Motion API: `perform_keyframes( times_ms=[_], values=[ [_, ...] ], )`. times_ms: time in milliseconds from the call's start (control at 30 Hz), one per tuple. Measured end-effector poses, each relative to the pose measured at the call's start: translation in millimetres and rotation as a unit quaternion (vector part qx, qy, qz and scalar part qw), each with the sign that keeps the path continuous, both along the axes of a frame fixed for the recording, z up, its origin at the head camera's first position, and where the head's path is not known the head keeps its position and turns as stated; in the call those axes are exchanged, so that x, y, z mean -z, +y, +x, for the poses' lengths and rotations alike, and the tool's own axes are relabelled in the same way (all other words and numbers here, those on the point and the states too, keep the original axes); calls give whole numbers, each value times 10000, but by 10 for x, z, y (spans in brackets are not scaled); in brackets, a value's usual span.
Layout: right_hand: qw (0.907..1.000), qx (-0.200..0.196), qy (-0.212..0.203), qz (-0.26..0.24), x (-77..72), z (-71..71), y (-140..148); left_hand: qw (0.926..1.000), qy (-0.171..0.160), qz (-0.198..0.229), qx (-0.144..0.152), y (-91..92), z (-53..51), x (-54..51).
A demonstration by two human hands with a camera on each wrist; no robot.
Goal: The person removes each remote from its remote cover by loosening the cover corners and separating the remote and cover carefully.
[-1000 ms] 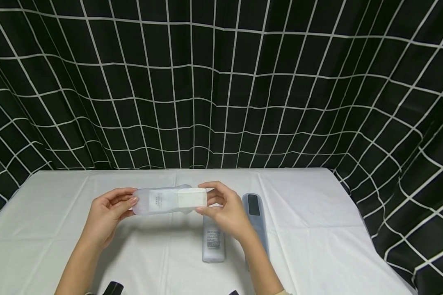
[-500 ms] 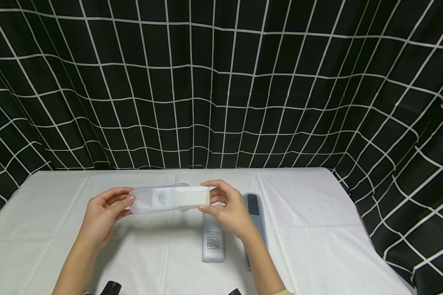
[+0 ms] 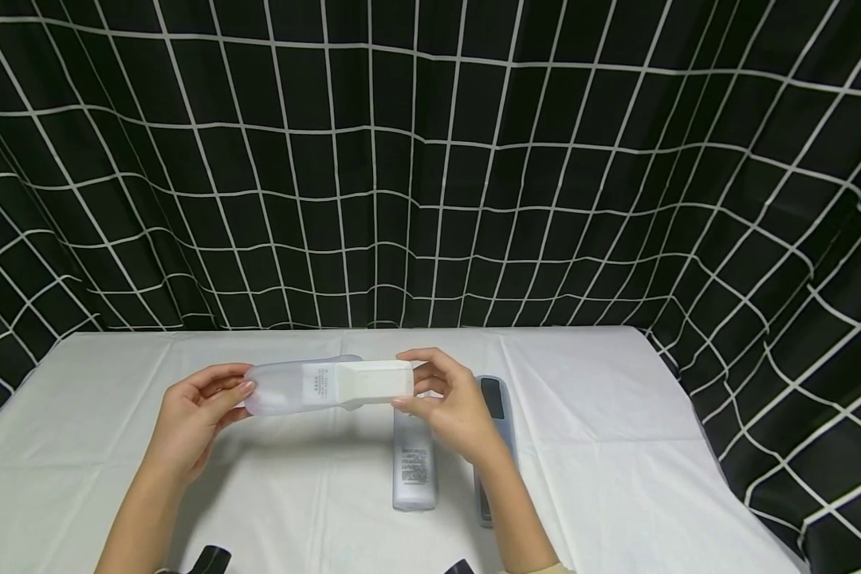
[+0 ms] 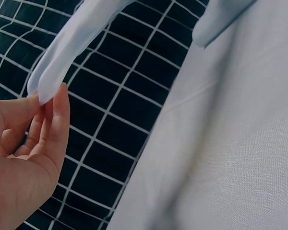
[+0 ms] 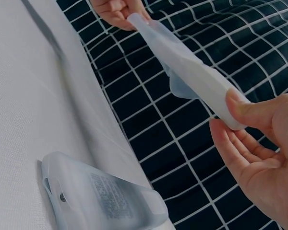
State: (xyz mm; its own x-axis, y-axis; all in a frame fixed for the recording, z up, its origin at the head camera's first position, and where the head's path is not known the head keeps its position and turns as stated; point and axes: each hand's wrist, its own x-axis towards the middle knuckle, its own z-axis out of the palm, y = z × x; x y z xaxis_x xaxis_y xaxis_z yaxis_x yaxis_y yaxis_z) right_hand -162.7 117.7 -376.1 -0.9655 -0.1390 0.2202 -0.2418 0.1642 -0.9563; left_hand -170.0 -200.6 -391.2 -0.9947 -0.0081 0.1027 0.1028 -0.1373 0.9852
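Observation:
Above the table, a white remote control [image 3: 379, 379] lies level, its left part inside a translucent silicone cover [image 3: 274, 389]. A small printed label shows through the cover. My left hand [image 3: 190, 422] pinches the cover's left end; in the left wrist view its thumb and fingers meet on the limp cover tip [image 4: 52, 79]. My right hand [image 3: 454, 408] grips the remote's bare right end between thumb and fingers. Seen from the right wrist, a flap of the cover [image 5: 181, 87] hangs loose beneath the remote [image 5: 206, 84].
Below the right hand, a second remote in a translucent cover [image 3: 414, 470] lies on the white tablecloth [image 3: 316, 486]. To its right is a remote in a blue-grey cover [image 3: 493, 399], partly behind the right forearm. A black grid-patterned curtain [image 3: 416, 159] stands behind the table.
My hands have moved slightly apart, left hand leftward and right hand rightward. More of the white remote shows outside the cover, and the cover's left part looks emptier.

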Motion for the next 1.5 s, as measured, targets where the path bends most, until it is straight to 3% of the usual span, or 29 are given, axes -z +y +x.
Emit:
perform_keyframes(
  times_ms=[200,367,667,833,1100,1333,1500],
  values=[
    [10000,13,-51,-58,-14,2,12,9999,-30,48,104,-15,-1,14],
    [9997,5,-145,-189,-24,1,39,9990,-70,155,417,-3,-7,28],
    [9991,-292,-207,-207,0,-2,22,9951,-206,-90,965,161,-1,46],
    [9989,-344,-221,-242,8,-1,7,9957,-397,-109,836,265,14,51],
    [9984,-202,-323,-425,12,-14,-8,9970,-412,-149,633,329,37,49],
    [9954,139,-213,-929,26,-26,-71,9930,-233,-221,1137,381,56,74],
    [9915,493,-166,-1196,54,-42,-115,9882,-314,-625,1365,422,73,71]
  ],
)
